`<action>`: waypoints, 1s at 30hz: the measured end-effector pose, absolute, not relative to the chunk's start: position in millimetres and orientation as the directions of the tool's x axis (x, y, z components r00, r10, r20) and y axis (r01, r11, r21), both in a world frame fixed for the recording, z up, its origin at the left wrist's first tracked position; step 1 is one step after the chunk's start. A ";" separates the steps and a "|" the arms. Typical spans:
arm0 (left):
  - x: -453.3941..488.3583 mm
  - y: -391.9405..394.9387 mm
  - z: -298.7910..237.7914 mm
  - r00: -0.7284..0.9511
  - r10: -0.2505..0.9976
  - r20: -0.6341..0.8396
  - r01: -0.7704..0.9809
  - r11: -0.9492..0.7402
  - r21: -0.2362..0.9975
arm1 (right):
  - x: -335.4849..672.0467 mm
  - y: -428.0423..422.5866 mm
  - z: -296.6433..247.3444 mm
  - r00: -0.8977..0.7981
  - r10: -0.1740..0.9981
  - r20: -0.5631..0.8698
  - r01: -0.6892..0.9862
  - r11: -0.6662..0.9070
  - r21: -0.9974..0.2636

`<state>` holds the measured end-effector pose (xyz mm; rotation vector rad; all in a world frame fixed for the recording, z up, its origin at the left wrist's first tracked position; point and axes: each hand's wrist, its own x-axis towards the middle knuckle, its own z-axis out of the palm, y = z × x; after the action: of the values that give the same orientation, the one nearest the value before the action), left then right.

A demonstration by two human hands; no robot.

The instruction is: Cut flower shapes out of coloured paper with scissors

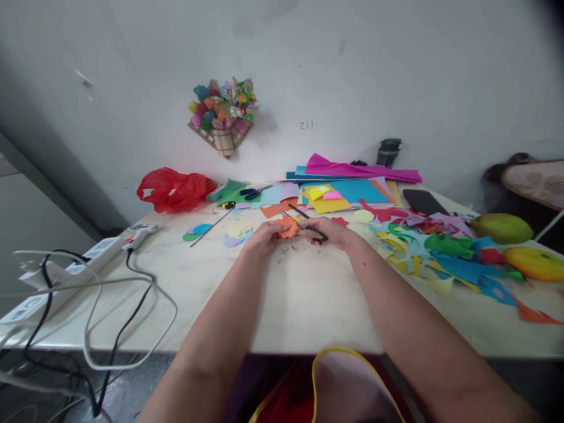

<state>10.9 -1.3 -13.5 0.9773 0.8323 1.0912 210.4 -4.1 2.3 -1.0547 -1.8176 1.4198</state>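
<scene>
Over the middle of the table, my left hand point(264, 236) pinches an orange paper flower point(287, 228) with a scalloped edge. My right hand point(331, 231) is closed round the black handles of a pair of scissors point(318, 233), whose blades point left towards the flower. Whether the blades touch the paper I cannot tell. Tiny paper bits point(286, 251) lie on the table just below my hands. Left of them are pale yellow and lilac paper cutouts point(238, 235), with blue and green paper circles point(197, 231) farther left.
Paper scraps point(445, 247) and yellow fruit point(502, 228) spread over the right side, near a phone point(423, 202). Coloured sheets point(352, 191) lie at the back, with other scissors point(253, 192) and a red plastic bag point(176, 189). Power strips point(66, 282) and loose cables run along the left.
</scene>
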 end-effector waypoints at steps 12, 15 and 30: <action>15.7 -2.6 -7.3 0.228 0.958 -0.172 -0.408 0.254 0.877 | 203.7 -6.3 2.7 -0.489 0.872 0.005 0.191 0.113 -0.975; 15.9 -3.4 -5.5 0.222 0.954 -0.202 -0.440 0.283 0.852 | 201.3 -11.0 6.7 -0.471 0.882 0.010 0.196 0.115 -0.974; 20.0 -9.9 3.5 0.202 0.940 -0.274 -0.483 0.339 0.807 | 196.5 -11.8 6.7 -0.445 0.895 0.015 0.173 0.103 -0.979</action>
<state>20.0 -9.9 3.5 0.6452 0.8675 1.0958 196.5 -11.8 6.7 -1.0528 -1.7229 1.3919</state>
